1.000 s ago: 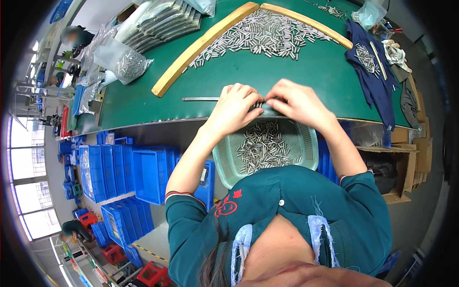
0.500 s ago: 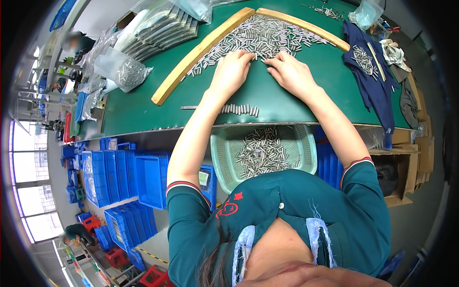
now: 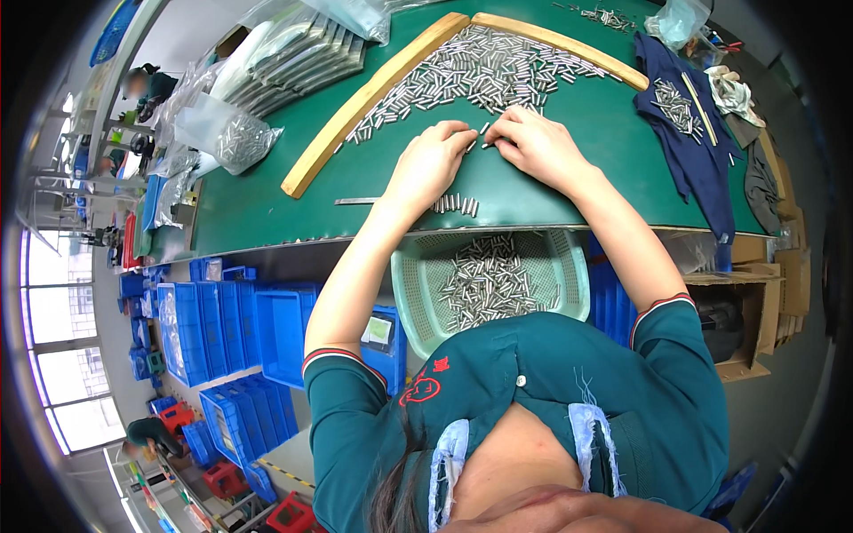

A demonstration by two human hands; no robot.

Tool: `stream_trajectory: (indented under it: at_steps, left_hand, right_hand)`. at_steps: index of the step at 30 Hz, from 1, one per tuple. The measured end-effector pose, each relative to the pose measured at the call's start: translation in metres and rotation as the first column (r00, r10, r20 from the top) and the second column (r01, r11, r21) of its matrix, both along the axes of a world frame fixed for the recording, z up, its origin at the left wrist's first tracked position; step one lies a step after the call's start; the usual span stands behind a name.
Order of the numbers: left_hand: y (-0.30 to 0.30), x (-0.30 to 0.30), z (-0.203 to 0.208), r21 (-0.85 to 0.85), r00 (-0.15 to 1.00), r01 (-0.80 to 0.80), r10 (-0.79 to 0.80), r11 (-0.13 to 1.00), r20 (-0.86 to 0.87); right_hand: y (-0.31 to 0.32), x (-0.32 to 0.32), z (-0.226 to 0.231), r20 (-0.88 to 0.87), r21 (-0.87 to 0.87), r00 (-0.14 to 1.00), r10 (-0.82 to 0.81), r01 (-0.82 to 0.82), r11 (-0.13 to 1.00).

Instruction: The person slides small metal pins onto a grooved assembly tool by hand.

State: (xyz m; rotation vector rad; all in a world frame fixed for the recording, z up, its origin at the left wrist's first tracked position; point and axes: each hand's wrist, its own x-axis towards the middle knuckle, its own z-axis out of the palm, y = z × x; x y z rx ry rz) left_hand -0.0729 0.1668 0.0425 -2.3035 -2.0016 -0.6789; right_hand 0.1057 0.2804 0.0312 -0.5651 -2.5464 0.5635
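Observation:
A heap of small metal pins (image 3: 480, 67) spreads over the green tabletop, bordered by two wooden bars. On the near side of the heap, my left hand (image 3: 434, 158) has its fingers closed on a metal pin (image 3: 471, 147) at the fingertips. Facing it closely, my right hand (image 3: 538, 147) is curled, its thumb and fingertips closed at a metal pin (image 3: 486, 144). One more pin (image 3: 484, 130) shows between the two hands. A short row of pins (image 3: 456, 205) lies side by side near the table edge, partly hidden by my left forearm.
A pale green basket (image 3: 402, 293) holding many pins sits below the table edge. The left wooden bar (image 3: 373, 107) and right wooden bar (image 3: 569, 49) meet at the back. Bagged pins (image 3: 238, 140) lie left; dark blue cloth (image 3: 680, 151) with pins lies right. Blue crates (image 3: 284, 338) stand lower left.
Both hands have drawn back from the heap's near edge toward me, bringing a few pins onto the bare green surface. My left forearm now covers more of the short row.

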Motion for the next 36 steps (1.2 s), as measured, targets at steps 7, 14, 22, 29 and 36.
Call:
stream_trajectory:
  at_steps: [7,14,22,29,36]
  left_hand:
    - [-0.005,0.000,0.009,-0.068,0.999,-0.037,0.036,0.997,-0.020]
    - [-0.011,0.009,0.012,-0.117,0.989,0.021,-0.003,0.993,0.151]
    - [-0.003,0.013,0.008,-0.121,0.994,0.033,-0.019,0.992,0.112]
    - [0.005,0.029,0.008,-0.088,0.996,-0.059,0.064,0.994,0.057]
    - [0.008,0.032,0.003,-0.059,0.994,-0.106,0.108,0.993,0.024]
  right_hand:
    - [-0.012,0.002,0.002,-0.042,-0.056,0.999,-0.009,0.007,0.998]
    - [-0.029,0.006,0.004,-0.014,-0.080,0.999,-0.044,0.043,0.996]
    - [-0.027,0.008,-0.004,-0.044,0.005,0.996,-0.075,0.076,0.997]
    - [-0.030,0.019,-0.002,-0.062,-0.023,0.991,-0.117,0.115,0.993]
    - [-0.033,0.025,-0.004,-0.114,0.027,0.982,-0.153,0.157,0.987]
